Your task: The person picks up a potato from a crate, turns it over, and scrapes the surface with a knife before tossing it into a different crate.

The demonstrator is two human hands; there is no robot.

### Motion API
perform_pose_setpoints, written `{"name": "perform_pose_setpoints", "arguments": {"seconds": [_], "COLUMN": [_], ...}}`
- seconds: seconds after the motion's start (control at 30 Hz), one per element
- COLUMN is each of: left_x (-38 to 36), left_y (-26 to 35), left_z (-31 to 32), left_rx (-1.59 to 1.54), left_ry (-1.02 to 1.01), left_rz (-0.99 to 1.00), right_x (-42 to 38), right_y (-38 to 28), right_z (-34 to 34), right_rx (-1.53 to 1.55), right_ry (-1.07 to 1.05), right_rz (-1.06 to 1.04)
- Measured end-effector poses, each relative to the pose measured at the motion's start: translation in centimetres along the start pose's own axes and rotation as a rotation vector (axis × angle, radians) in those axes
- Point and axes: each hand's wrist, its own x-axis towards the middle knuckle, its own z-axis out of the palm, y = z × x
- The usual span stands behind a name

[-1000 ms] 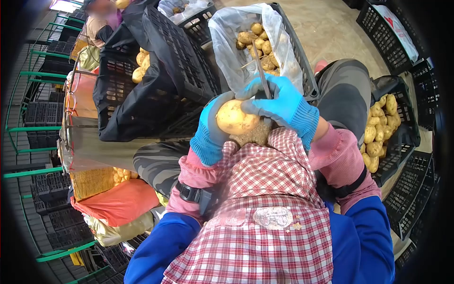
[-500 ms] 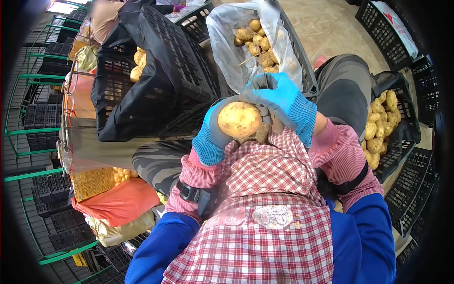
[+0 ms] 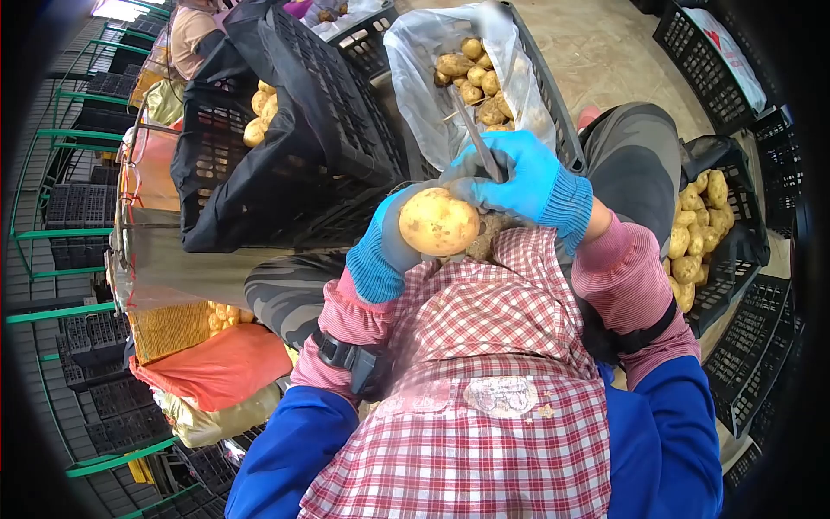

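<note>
Your left hand (image 3: 386, 246) cups the potato (image 3: 438, 222) over your apron (image 3: 484, 346) so scraps land there, while your right hand (image 3: 519, 177) grips the blade (image 3: 475, 138) against it.

Tan concrete floor (image 3: 605, 52), far side. Black plastic crates (image 3: 709, 60) stacked far right and along the right edge. Green metal racks (image 3: 60, 233) at left holding dark crates. Bright window light (image 3: 117, 10), far left corner.

One held potato (image 3: 438, 222), two gloved hands (blue), one knife (image 3: 478, 144).
</note>
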Motion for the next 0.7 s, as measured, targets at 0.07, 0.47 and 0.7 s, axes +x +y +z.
{"name": "perform_pose_setpoints", "arguments": {"seconds": [0.07,0.47,0.7], "left_x": [0.2,-14.6,-14.4], "left_y": [0.3,16.0,21.0], "left_z": [0.7,-10.3,-30.1], "left_rx": [-0.014,0.395,-0.104], "left_ry": [0.027,1.108,1.138], "left_rz": [0.025,0.147,0.645], "right_x": [-0.2,1.6,2.8], "right_y": [0.7,2.5,5.2], "right_z": [0.4,0.0,-7.6], "right_rx": [-0.197,0.144,-0.051], "right_ry": [0.088,0.443,0.333], "right_rz": [-0.085,0.363,0.120]}}
